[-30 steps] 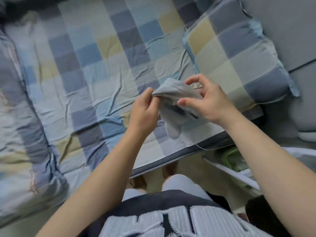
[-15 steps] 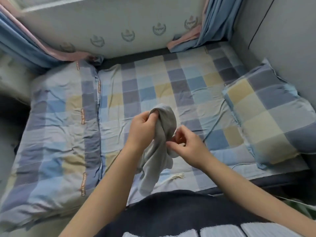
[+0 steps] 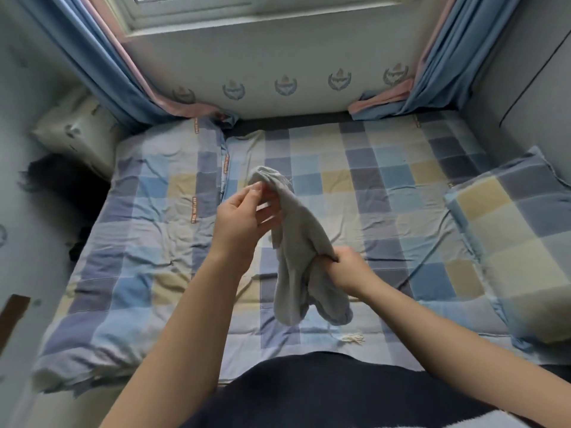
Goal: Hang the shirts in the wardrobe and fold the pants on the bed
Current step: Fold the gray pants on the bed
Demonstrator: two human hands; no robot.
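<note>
A light grey garment (image 3: pixel 296 242) hangs crumpled in the air above the checked bed sheet (image 3: pixel 386 193). My left hand (image 3: pixel 244 220) pinches its upper end between thumb and fingers. Lower down and to the right, my right hand (image 3: pixel 349 267) grips a bunch of the cloth in a closed fist. The loose lower part of the garment dangles below both hands, a little above the bed. Which kind of garment it is cannot be told from its bunched shape.
A folded checked quilt (image 3: pixel 148 236) covers the bed's left side. A checked pillow (image 3: pixel 519 242) lies at the right by the grey wall. Blue curtains (image 3: pixel 102 72) hang at both far corners beneath a window. A dark object (image 3: pixel 61 186) sits left of the bed.
The view has lifted and turned left to take in the whole bed and window. My right hand has slid down the grey garment, drawing it out lengthwise, while my left hand keeps the top end.
</note>
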